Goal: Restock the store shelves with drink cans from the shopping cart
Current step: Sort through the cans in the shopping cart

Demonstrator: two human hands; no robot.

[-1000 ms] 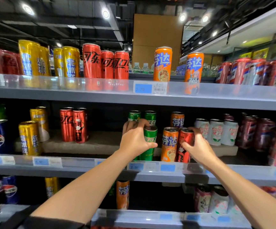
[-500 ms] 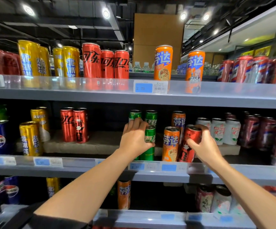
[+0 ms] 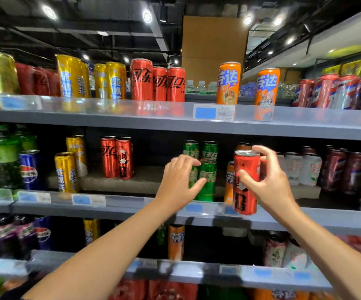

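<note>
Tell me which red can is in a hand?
The red can at the middle shelf's front edge; the right hand grips it. The other red cans stand untouched.

One view only, and it's riding on your head, looking straight ahead at the store shelves (image 3: 175,124) from close range. The wide lens bends the edges, so the top shelf sits a little above your eye line and lower shelves drop away beneath. Your forearms reach in from the near bottom edge toward the middle shelf (image 3: 132,210), dead centre. Ceiling lights (image 3: 147,17) show far above.
</note>
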